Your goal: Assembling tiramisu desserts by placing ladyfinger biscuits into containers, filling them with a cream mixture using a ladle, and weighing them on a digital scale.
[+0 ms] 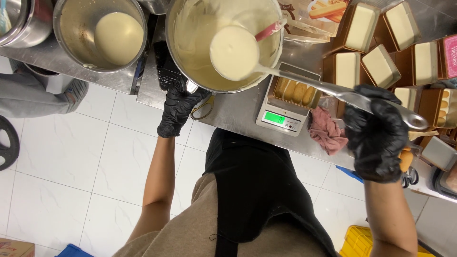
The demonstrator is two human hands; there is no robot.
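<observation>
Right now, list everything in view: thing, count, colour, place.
Bowl: one, steel, cream-filled, centre of counter.
Ladle: one, steel, full of cream, over the bowl.
Spatula: one, pink, in the bowl.
Second bowl: one, steel, cream inside, top left.
Scale: one, grey, green display, counter front.
Biscuit tray: one, brown, on the scale.
Filled trays: several, brown, cream-topped, right.
Cloth: one, pink, beside the scale.
Left hand: black glove, on the bowl.
Right hand: black glove, gripping the ladle handle.
</observation>
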